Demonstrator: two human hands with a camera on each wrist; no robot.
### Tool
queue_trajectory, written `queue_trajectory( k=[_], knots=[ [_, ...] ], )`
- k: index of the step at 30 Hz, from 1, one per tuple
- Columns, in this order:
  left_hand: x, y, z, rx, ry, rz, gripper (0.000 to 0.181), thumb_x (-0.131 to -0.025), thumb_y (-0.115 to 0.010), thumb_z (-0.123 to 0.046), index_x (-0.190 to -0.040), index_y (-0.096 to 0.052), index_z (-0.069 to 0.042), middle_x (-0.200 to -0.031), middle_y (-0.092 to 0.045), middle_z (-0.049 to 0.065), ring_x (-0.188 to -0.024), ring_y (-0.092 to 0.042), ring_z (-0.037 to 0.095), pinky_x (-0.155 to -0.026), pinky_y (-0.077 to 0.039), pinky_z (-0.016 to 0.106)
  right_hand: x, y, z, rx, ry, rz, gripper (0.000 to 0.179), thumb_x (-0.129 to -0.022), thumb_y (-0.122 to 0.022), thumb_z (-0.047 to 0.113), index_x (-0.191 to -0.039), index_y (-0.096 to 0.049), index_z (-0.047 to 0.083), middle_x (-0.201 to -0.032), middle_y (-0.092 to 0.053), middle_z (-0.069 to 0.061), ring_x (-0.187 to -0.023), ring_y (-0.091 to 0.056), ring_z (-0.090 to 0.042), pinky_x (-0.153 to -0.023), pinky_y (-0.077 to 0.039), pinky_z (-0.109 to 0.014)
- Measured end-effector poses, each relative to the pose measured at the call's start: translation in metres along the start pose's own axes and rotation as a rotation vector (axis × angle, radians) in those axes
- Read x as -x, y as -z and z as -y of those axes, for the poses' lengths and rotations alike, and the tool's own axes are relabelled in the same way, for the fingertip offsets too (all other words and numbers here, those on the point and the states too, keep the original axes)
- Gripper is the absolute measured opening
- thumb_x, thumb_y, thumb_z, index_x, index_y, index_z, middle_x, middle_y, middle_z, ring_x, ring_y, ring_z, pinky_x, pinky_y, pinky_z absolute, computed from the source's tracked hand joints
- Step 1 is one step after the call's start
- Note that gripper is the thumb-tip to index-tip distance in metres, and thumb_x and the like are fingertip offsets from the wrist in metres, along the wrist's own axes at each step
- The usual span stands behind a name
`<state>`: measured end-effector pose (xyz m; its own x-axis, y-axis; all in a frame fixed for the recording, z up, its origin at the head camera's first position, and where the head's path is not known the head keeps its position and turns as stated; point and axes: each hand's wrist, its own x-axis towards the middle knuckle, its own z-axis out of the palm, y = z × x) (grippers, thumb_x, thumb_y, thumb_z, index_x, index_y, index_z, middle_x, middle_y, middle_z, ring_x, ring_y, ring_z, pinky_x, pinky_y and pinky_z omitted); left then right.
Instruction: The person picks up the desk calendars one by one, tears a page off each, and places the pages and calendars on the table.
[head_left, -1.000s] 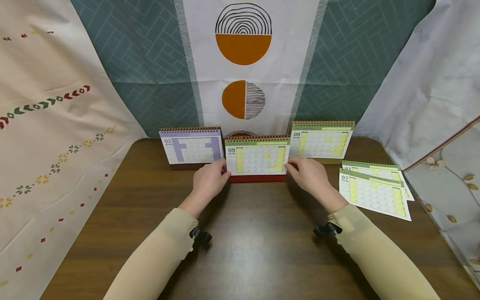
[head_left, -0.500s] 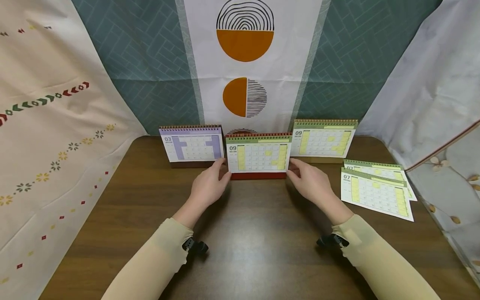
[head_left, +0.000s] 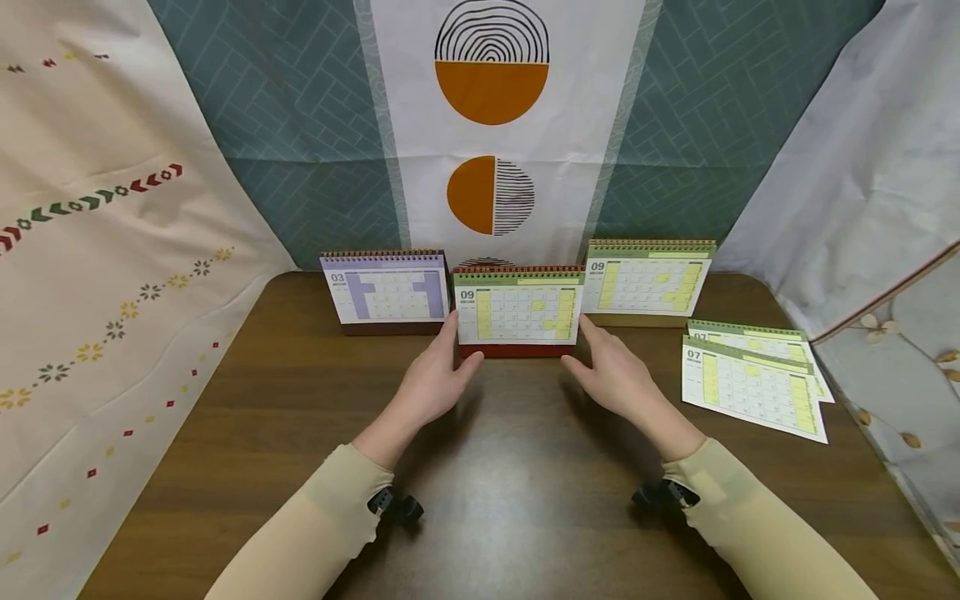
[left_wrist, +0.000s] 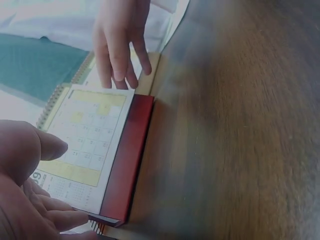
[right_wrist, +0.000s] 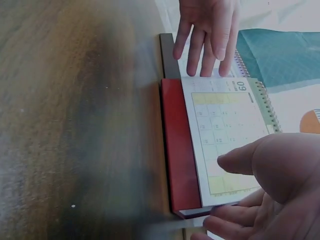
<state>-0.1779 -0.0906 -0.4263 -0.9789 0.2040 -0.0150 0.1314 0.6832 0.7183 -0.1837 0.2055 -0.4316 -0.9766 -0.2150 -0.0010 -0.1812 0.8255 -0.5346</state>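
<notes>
A green-topped desk calendar (head_left: 517,312) showing 09 stands on a red base at the middle of the table's back. At its left end is my left hand (head_left: 433,379), fingers straight along the side and thumb spread in front of the base. My right hand (head_left: 618,375) mirrors this at the right end, its thumb apart from the page. In the left wrist view the thumb (left_wrist: 52,147) hovers over the calendar page (left_wrist: 85,135); the right wrist view shows the other thumb (right_wrist: 237,160) likewise. Whether the fingertips touch the calendar's sides I cannot tell.
A purple desk calendar (head_left: 390,292) showing 03 stands behind left. Another green calendar (head_left: 647,279) showing 09 stands behind right. Two loose 07 calendar sheets (head_left: 753,387) overlap on the right of the wooden table (head_left: 495,492). Patterned cloths (head_left: 300,108) hang around the back and sides.
Both hands have let go of the middle calendar's lower corners. Their thumbs have spread inward, away from the page, and the fingers have straightened. The calendars have stayed in place.
</notes>
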Motion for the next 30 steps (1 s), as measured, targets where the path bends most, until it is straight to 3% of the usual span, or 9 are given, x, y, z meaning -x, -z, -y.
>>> queue_trajectory(
  k=[4,10,16,18,19,24,30],
  knots=[
    [-0.005,-0.002,0.001,0.031,-0.002,0.005,0.087,-0.113,-0.065,-0.034,-0.177,-0.012,-0.006,-0.181,-0.023,0.017,-0.162,-0.033,0.036,-0.128,-0.031,0.054,-0.006,-0.001,0.001,-0.039,0.001,0.003,0.081,-0.112,-0.066,0.028,-0.172,-0.024,-0.005,-0.171,-0.037,-0.03,-0.154,-0.041,-0.049,-0.119,-0.039,-0.067],
    [-0.018,-0.005,0.003,0.047,0.014,0.003,0.086,-0.114,-0.063,-0.033,-0.176,-0.012,-0.004,-0.182,-0.019,0.016,-0.166,-0.024,0.032,-0.131,-0.024,0.05,-0.017,0.0,0.001,-0.051,-0.009,0.019,0.079,-0.112,-0.065,0.029,-0.172,-0.024,-0.004,-0.151,-0.053,-0.031,-0.128,-0.062,-0.043,-0.097,-0.054,-0.06],
    [-0.034,-0.009,0.003,0.071,-0.004,0.01,0.086,-0.113,-0.064,-0.028,-0.175,-0.012,-0.001,-0.182,-0.016,0.018,-0.167,-0.018,0.031,-0.132,-0.02,0.048,-0.029,0.003,-0.001,-0.053,-0.018,0.018,0.073,-0.112,-0.065,0.029,-0.168,-0.032,-0.003,-0.137,-0.055,-0.026,-0.121,-0.062,-0.039,-0.09,-0.054,-0.055],
    [-0.038,-0.01,0.004,0.086,-0.01,0.005,0.086,-0.112,-0.064,-0.027,-0.175,-0.012,0.0,-0.183,-0.014,0.019,-0.168,-0.016,0.031,-0.133,-0.018,0.048,-0.032,0.003,0.0,-0.063,-0.021,0.018,0.071,-0.112,-0.065,0.03,-0.167,-0.033,-0.002,-0.137,-0.055,-0.026,-0.12,-0.062,-0.039,-0.092,-0.053,-0.055],
    [-0.046,-0.014,0.014,0.095,-0.037,-0.003,0.087,-0.112,-0.064,-0.031,-0.175,-0.012,-0.001,-0.183,-0.013,0.019,-0.168,-0.015,0.029,-0.133,-0.018,0.045,-0.033,0.003,0.0,-0.066,-0.022,0.019,0.07,-0.112,-0.065,0.03,-0.166,-0.033,-0.002,-0.137,-0.055,-0.027,-0.12,-0.062,-0.039,-0.092,-0.053,-0.055],
    [-0.053,-0.017,0.013,0.089,-0.047,-0.002,0.086,-0.112,-0.064,-0.03,-0.175,-0.014,0.0,-0.183,-0.009,0.019,-0.169,-0.008,0.028,-0.133,-0.015,0.044,-0.038,0.004,0.0,-0.082,-0.039,0.025,0.072,-0.112,-0.064,0.03,-0.168,-0.03,-0.003,-0.142,-0.052,-0.029,-0.118,-0.062,-0.039,-0.092,-0.053,-0.055],
    [-0.063,-0.025,0.018,0.06,-0.035,-0.004,0.083,-0.112,-0.063,-0.03,-0.175,-0.017,-0.002,-0.184,-0.008,0.018,-0.169,-0.007,0.029,-0.133,-0.017,0.05,-0.04,0.004,0.0,-0.127,-0.078,0.036,0.085,-0.114,-0.061,0.035,-0.174,-0.014,-0.002,-0.157,-0.041,-0.033,-0.126,-0.06,-0.042,-0.101,-0.052,-0.059]
  ],
)
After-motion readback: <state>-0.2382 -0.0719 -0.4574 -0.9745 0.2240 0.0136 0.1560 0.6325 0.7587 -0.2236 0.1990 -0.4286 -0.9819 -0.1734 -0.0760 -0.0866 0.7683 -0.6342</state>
